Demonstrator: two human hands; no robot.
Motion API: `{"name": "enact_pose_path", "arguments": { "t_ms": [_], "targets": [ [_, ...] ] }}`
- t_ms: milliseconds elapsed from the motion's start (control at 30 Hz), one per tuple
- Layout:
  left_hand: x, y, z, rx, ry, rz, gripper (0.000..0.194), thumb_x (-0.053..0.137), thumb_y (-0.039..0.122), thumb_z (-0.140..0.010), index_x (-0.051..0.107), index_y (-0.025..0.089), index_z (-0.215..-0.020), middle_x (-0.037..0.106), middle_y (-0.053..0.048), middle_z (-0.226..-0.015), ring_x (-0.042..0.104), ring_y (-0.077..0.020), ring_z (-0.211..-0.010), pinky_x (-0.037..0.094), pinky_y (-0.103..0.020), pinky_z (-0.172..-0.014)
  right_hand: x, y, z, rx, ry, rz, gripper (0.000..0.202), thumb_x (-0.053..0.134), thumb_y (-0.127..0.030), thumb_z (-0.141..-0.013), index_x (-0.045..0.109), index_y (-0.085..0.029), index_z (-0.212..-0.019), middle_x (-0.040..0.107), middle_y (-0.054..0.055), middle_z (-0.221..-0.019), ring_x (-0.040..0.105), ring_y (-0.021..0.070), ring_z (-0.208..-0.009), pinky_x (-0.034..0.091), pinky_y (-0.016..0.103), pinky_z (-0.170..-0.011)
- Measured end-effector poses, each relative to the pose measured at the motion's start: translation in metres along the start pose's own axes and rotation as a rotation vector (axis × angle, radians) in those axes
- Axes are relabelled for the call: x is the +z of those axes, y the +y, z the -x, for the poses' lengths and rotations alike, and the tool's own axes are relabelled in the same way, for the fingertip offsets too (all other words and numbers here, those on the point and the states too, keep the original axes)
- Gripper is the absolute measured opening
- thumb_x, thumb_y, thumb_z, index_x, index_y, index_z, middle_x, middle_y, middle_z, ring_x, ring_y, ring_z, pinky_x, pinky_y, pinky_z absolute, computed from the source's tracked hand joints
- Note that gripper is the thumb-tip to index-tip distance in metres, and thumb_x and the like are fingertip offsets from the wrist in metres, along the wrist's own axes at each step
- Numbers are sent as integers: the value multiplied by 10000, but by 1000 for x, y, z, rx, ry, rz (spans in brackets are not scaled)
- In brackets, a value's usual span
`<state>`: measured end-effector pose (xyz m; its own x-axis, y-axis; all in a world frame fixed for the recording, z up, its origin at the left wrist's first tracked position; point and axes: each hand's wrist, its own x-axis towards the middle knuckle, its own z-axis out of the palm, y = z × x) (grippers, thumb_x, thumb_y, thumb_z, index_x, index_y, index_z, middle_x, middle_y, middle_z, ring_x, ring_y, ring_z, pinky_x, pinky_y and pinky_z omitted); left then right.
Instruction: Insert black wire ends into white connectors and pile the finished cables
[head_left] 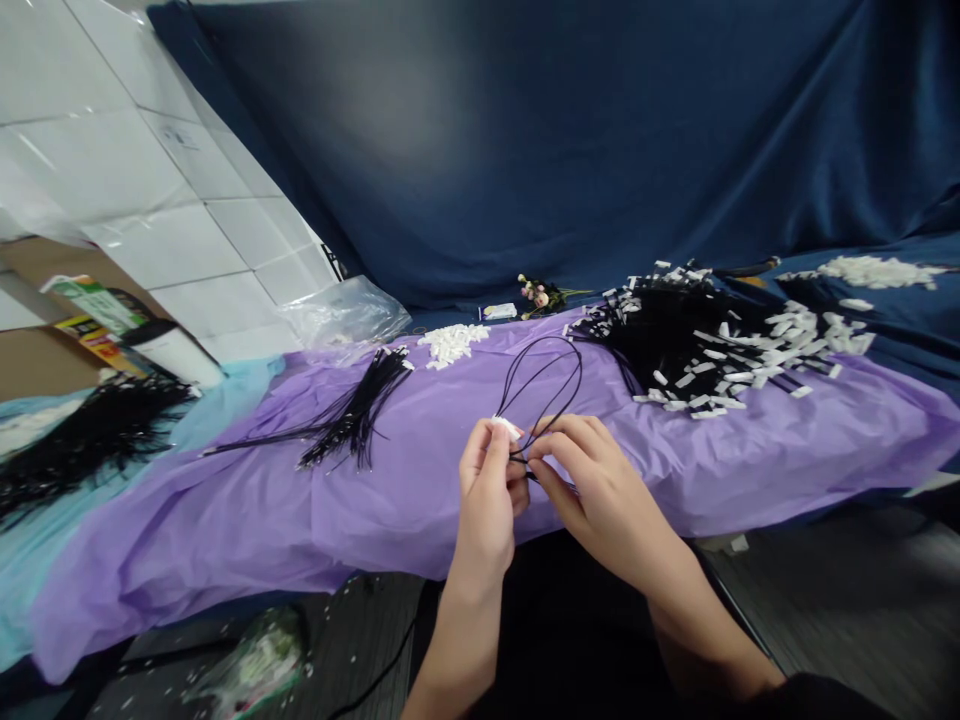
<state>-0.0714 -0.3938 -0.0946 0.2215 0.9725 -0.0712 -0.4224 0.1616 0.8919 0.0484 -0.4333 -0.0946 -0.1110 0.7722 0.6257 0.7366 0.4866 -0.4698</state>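
Note:
My left hand (487, 490) pinches a small white plastic tag (508, 428) between thumb and fingers. Black cord (580, 368) rises from there in thin loops above the table. My right hand (600, 480) is closed on a strand of the same cord, close beside the left fingertips. Both hands are over the front part of the purple cloth (420, 500). Left of them lies a bundle of black cords (360, 405). Behind it is a small pile of white tags (453, 345). To the right is a big heap of black cords with white tags (675, 335).
A clear plastic bag (345, 315) and artificial flowers (541, 294) lie along the back. More black cords (97, 425) are at the far left, near a white cylinder (176, 355). Another white pile (874, 271) sits far right. A dark blue curtain (562, 130) hangs behind.

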Motion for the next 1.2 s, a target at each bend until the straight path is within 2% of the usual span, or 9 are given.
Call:
{"name": "enact_pose_path", "arguments": {
  "t_ms": [267, 433, 633, 767, 867, 1000, 1067, 1100, 1200],
  "targets": [
    [5, 1, 2, -11, 7, -23, 350, 621, 503, -821, 455, 202, -757, 237, 104, -500, 136, -20, -373, 128, -137, -366, 7, 1, -2, 53, -37, 63, 110, 448, -169, -963, 553, -174, -930, 591, 64, -919, 503, 205, -841, 396, 350, -751],
    [7, -3, 1, 12, 33, -82, 361, 605, 515, -828, 436, 204, -753, 241, 101, -494, 161, -27, -373, 135, -143, -366, 11, 0, -1, 78, -34, 142, 121, 423, -154, -967, 530, -177, -916, 606, 27, -865, 546, 181, -808, 323, 353, -763],
    [-1, -11, -5, 106, -6, -223, 352, 565, 499, -867, 437, 192, -750, 323, 75, -547, 255, -44, -441, 236, -154, -425, 11, 2, -1, 82, -79, 176, 138, 391, -143, -967, 501, -175, -890, 623, -4, -830, 555, 146, -732, 279, 347, -784],
    [-5, -13, -8, 183, -44, -354, 338, 526, 488, -894, 446, 191, -753, 363, 61, -590, 294, -65, -480, 285, -180, -461, 13, 9, -1, 31, -115, 261, 173, 360, -151, -981, 501, -180, -886, 612, -11, -791, 529, 142, -665, 291, 330, -761],
    [-4, -12, -8, 242, -21, -438, 322, 502, 472, -911, 453, 193, -758, 392, 52, -603, 320, -79, -499, 299, -197, -481, 16, 14, -1, 3, -159, 336, 176, 356, -150, -985, 518, -176, -922, 615, 2, -817, 536, 154, -671, 306, 331, -756],
    [-3, -13, -9, 319, 37, -486, 304, 504, 450, -915, 466, 191, -759, 407, 48, -601, 329, -85, -508, 295, -208, -489, 21, 15, -1, 49, -146, 392, 221, 325, -183, -996, 517, -164, -887, 598, 52, -833, 558, 210, -767, 323, 356, -744],
    [-5, -14, -11, 321, 29, -476, 303, 519, 452, -907, 478, 189, -762, 391, 53, -585, 317, -81, -497, 284, -205, -479, 20, 15, -1, 100, -148, 265, 203, 329, -192, -994, 502, -166, -892, 588, 57, -831, 552, 211, -772, 337, 349, -718],
    [-7, -14, -12, 315, 25, -462, 305, 531, 457, -900, 484, 188, -764, 377, 57, -575, 307, -78, -487, 275, -201, -469, 18, 17, -2, 128, -166, 130, 171, 347, -193, -989, 493, -172, -902, 583, 48, -826, 545, 196, -751, 347, 336, -701],
    [-13, -15, -18, 272, 35, -382, 316, 567, 479, -872, 498, 188, -771, 317, 73, -547, 263, -62, -447, 230, -184, -425, 12, 29, -3, 234, -262, -558, 55, 452, -237, -962, 488, -197, -952, 545, -12, -750, 501, 132, -634, 371, 272, -612]
  ]
}}
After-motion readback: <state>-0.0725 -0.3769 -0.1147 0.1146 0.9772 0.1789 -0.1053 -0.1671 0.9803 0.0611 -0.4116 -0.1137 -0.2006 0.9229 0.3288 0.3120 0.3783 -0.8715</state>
